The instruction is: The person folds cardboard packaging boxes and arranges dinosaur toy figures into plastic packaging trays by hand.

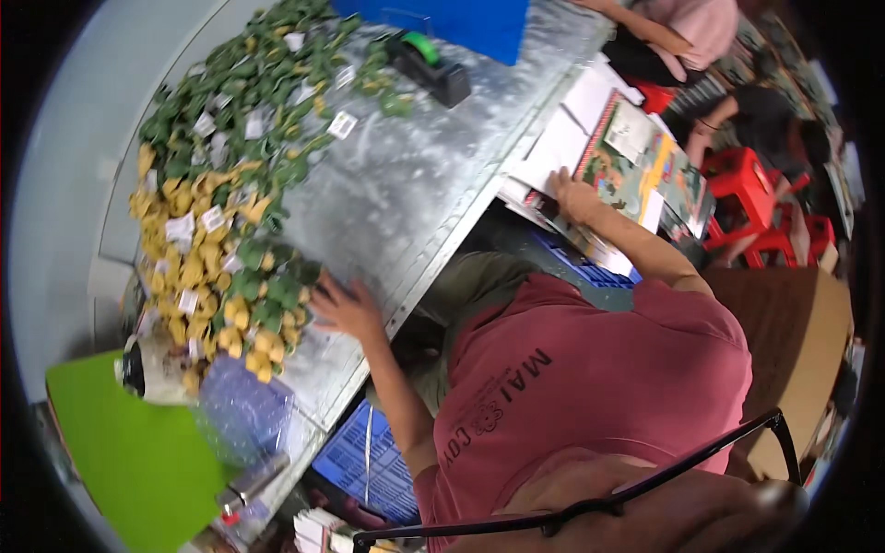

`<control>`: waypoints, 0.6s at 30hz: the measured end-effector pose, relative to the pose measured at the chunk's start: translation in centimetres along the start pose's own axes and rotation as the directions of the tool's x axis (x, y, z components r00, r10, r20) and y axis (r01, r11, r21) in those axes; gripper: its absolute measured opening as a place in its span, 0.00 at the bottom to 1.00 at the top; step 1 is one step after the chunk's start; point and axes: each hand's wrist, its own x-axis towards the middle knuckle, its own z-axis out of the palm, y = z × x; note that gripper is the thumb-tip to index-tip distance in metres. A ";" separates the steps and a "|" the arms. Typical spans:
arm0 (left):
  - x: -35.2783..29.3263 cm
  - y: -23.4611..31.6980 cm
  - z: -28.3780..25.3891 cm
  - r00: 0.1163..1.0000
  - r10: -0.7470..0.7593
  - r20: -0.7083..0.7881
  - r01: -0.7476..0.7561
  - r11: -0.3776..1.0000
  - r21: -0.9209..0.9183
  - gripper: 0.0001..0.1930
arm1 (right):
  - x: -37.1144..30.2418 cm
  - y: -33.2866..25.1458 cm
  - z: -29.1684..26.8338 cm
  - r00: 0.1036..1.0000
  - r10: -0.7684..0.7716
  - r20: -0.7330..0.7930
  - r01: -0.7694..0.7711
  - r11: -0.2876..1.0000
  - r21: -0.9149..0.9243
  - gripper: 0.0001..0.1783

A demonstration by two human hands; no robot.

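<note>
My left hand lies on the metal tabletop with its fingers spread, open. Its fingertips touch or nearly touch the edge of a large heap of small soft-looking pieces, green ones farther off and yellow ones nearer, several with white tags. My right hand reaches out to the right, over white papers beside the table. Its fingers look stretched out on the papers, next to a small dark-and-red object and a spiral-bound picture book. Nothing shows in its grasp.
A black tape dispenser and a blue bin stand at the back. Clear plastic wrap, a metal cylinder and a green board are at the left. Red stools, a cardboard box and other people are at the right.
</note>
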 end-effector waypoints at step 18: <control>-3.5 13.4 -8.0 0.883 0.312 0.352 0.288 0.232 -0.929 0.28 | -21.6 1.6 -43.8 0.715 0.132 -0.687 0.328 0.804 0.496 0.24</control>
